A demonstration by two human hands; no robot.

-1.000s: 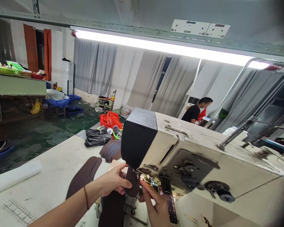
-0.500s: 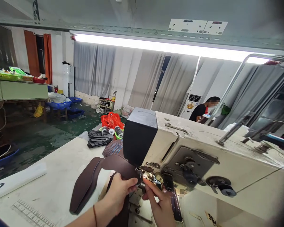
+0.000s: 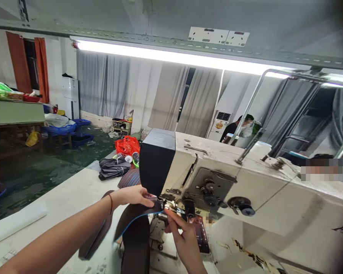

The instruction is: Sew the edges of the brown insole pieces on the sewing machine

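My left hand point(image 3: 134, 196) pinches the far end of a dark brown leather piece point(image 3: 137, 236) with a blue edge line, right beside the needle area of a cream sewing machine point(image 3: 217, 179) with a black head cover point(image 3: 156, 160). My right hand point(image 3: 184, 239) reaches up from below. Its fingertips press together on the near end of the same piece under the machine head. A second brown piece point(image 3: 95, 238) lies flat on the white table point(image 3: 63, 201) to the left.
Stacks of dark cut pieces point(image 3: 113, 168) and striped brown pieces point(image 3: 130, 178), thread spools and a red bag point(image 3: 127, 145) sit at the table's far end. A white strip point(image 3: 15, 222) lies at the left edge. Another person point(image 3: 234, 129) works behind the machine.
My left hand has moved up and left, lifting the brown piece so it bends over beside the needle. The camera has swung right.
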